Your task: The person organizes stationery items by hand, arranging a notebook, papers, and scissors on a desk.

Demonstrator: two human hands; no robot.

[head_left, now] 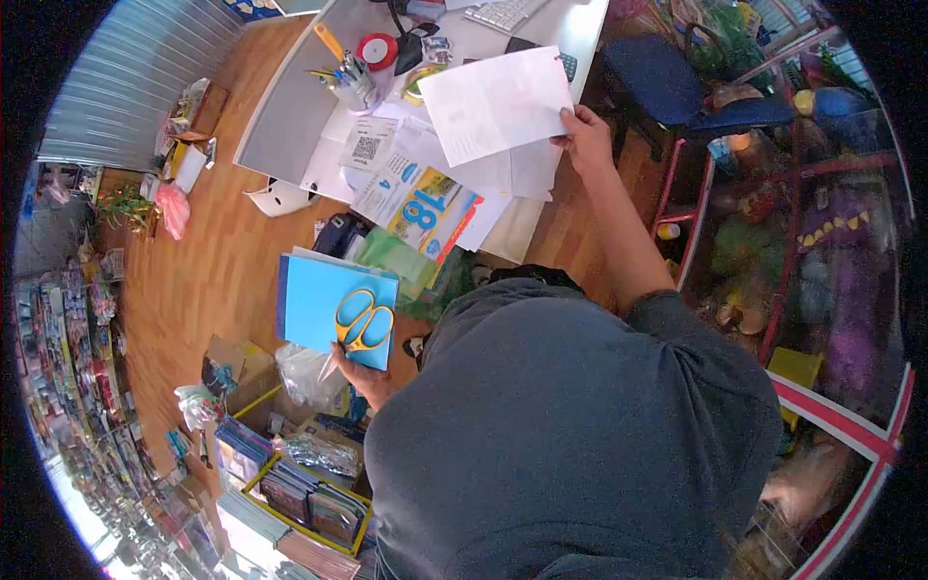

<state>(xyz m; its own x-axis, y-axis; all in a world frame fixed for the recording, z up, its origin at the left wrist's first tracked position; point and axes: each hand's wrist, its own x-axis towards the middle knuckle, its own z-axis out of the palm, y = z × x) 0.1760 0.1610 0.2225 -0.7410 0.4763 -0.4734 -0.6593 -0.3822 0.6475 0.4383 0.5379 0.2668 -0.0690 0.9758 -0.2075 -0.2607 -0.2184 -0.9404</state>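
Note:
My right hand (588, 143) pinches the right edge of a white sheet of paper (493, 101), which has faint print on it and is raised over the desk. Low on the left, my left hand (365, 380) is closed around the lower edge of a light-blue sheet or folder (314, 302), with a dark-blue edge behind it. Scissors (362, 340) with yellow handles lie against the blue face, their blades at my left thumb. Beneath the white sheet are loose papers (411, 145) and a printed page with a large "18" (425, 213).
The white desk (333, 130) bears a pen cup (356, 92), a red ribbon spool (377, 51) and a keyboard (503, 14). A blue chair (667, 82) stands right of it. Glass shelving (802, 222) is on the right; yellow-edged crates (309, 503) stand at lower left.

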